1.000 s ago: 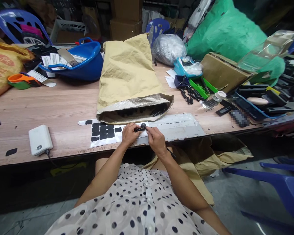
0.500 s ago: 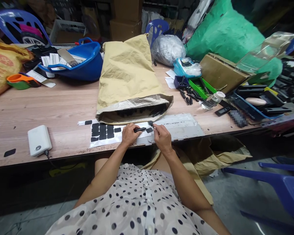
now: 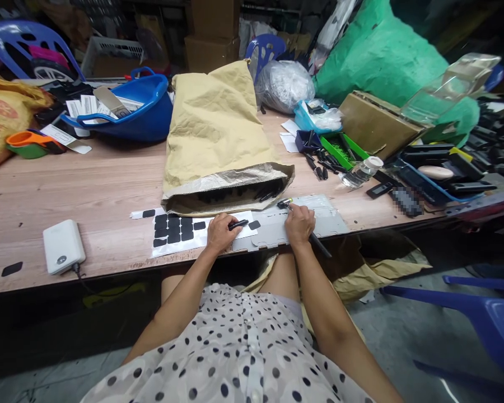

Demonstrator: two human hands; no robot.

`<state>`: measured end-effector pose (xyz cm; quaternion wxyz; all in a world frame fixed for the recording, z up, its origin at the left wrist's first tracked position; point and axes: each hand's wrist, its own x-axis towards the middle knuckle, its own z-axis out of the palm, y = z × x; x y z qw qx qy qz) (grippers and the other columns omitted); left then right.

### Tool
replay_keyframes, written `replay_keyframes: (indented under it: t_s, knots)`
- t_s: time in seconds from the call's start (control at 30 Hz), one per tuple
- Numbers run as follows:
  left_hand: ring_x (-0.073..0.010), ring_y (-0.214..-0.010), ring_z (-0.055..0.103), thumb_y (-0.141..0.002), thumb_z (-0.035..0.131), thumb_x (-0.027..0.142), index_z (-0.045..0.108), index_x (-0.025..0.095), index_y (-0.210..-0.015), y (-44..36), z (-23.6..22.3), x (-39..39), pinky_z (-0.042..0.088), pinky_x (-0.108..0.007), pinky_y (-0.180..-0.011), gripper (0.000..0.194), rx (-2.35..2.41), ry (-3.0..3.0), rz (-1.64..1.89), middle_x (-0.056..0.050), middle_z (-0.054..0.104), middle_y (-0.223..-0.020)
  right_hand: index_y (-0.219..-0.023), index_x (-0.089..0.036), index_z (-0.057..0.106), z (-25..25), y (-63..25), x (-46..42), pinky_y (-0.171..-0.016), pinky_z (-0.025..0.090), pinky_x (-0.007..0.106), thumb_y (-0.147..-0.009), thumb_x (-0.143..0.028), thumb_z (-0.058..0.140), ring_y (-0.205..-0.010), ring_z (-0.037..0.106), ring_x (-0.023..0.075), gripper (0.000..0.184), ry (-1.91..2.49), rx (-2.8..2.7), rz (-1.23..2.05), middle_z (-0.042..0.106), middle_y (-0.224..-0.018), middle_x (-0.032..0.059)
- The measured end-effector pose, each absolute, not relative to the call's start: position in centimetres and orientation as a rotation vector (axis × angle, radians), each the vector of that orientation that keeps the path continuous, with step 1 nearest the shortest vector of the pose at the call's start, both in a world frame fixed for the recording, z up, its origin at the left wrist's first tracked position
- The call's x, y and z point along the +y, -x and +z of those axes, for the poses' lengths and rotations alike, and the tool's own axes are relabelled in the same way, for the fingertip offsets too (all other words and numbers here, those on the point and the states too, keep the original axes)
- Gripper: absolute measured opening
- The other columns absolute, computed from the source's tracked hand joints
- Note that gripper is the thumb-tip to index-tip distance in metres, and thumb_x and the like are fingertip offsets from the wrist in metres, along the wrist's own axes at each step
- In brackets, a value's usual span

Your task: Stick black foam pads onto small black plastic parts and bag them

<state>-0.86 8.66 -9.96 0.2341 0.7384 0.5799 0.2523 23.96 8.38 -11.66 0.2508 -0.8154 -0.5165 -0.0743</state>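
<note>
In front of the tan paper sack, the left hand pinches a slim black stick-shaped piece, its long axis pointing toward the right hand. The latter grips a long black-handled tool.

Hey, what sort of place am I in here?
Probably a workshop or assembly area: a long table bears black patches on a white sheet, a paper sack with dark parts inside, and a green tray.
</note>
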Motion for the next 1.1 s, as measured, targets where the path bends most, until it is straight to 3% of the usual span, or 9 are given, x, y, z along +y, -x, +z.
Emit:
replay_keyframes:
  t_s: [0.33,0.47,0.67,0.8,0.93,1.1]
  knots:
    - [-0.0217,-0.090,0.064,-0.090,0.059,0.033,0.069,0.023,-0.100,2.0,-8.6,4.2,0.050,-0.034,-0.083,0.017,1.246,-2.081,0.737,-0.005,0.071,-0.096,-0.114,-0.021,0.071,-11.3,-23.7,10.1,-0.074,0.035,0.033,-0.091,-0.018,0.050,-0.095,0.050,0.0245,0.032,2.282,-1.416,-0.215,0.063,-0.101,0.0115]
    - [-0.0196,-0.084,0.068,-0.093,0.054,0.037,0.069,0.025,-0.104,2.1,-9.6,-1.1,0.051,-0.030,-0.079,0.022,1.079,-2.047,0.456,-0.004,0.074,-0.096,-0.115,-0.021,0.069,-11.4,-23.6,9.9,-0.074,0.036,0.033,-0.092,-0.019,0.048,-0.096,0.049,0.0249,0.032,2.292,-1.423,-0.239,0.062,-0.102,0.0118]
    - [-0.0271,-0.099,0.072,-0.093,0.053,0.030,0.071,0.023,-0.106,2.2,-12.6,-1.5,0.052,-0.033,-0.081,0.023,1.576,-1.832,-0.120,-0.010,0.077,-0.101,-0.118,-0.021,0.068,-11.2,-23.4,9.9,-0.075,0.035,0.033,-0.092,-0.019,0.049,-0.097,0.049,0.0249,0.032,2.312,-1.427,-0.204,0.062,-0.105,0.0117]
    - [-0.0311,-0.102,0.072,-0.090,0.054,0.025,0.072,0.020,-0.097,2.5,-13.0,-0.6,0.051,-0.036,-0.079,0.020,1.720,-1.748,-0.304,-0.016,0.076,-0.103,-0.117,-0.020,0.068,-11.2,-23.4,9.9,-0.074,0.035,0.033,-0.092,-0.018,0.049,-0.096,0.049,0.0247,0.032,2.303,-1.425,-0.205,0.062,-0.104,0.0116]
    - [-0.0286,-0.089,0.073,-0.082,0.064,0.033,0.072,0.022,-0.086,2.1,-11.2,-0.9,0.050,-0.033,-0.072,0.014,1.499,-1.790,-0.184,-0.010,0.077,-0.091,-0.117,-0.021,0.068,-11.2,-23.4,9.9,-0.074,0.035,0.033,-0.092,-0.018,0.049,-0.097,0.049,0.0254,0.032,2.301,-1.423,-0.208,0.062,-0.105,0.0121]
    - [-0.0185,-0.066,0.066,-0.087,0.054,0.045,0.071,0.022,-0.079,1.4,-7.5,3.6,0.047,-0.027,-0.060,0.029,1.413,-1.727,0.370,-0.001,0.070,-0.067,-0.118,-0.020,0.067,-11.3,-23.4,9.8,-0.074,0.035,0.033,-0.093,-0.018,0.048,-0.098,0.050,0.0254,0.032,2.302,-1.440,-0.206,0.061,-0.105,0.0124]
